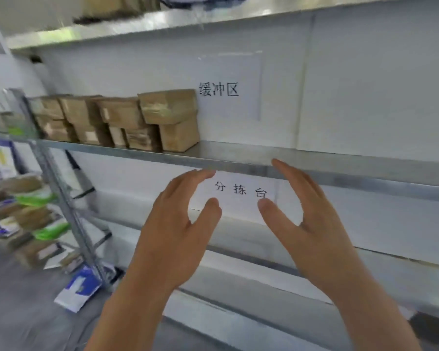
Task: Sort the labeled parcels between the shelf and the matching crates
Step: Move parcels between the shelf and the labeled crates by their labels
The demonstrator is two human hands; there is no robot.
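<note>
Head view
Upper sign: a white sheet (230,89) on the white back wall above the middle shelf board reads "缓冲区".
Lower sign: a white sheet (240,192) under that board reads "分拣台"; it shows between the two hands.
Shelf: a grey metal shelf (340,171) with several boards; the middle board runs across the frame at hand height.
Parcels: brown cardboard parcels (127,120) stand in two layers at the left part of the middle board, ending just left of the upper sign. Pale labels show on some fronts; the print is too blurred to read.
Left hand: the left hand (173,236) is raised in front of the lower sign, just under the board's front edge, palm turned inward. Its fingers (200,176) are loosely spread and lightly bent, holding nothing.
Right hand: the right hand (312,224) mirrors it on the other side of the sign, fingers (287,171) apart and empty, their tips at the board's edge.
Second rack: a metal rack (61,198) at the left carries blurred bags and packets in brown, green and blue.
Floor: a blue-and-white packet (79,287) lies at the rack's foot.
</note>
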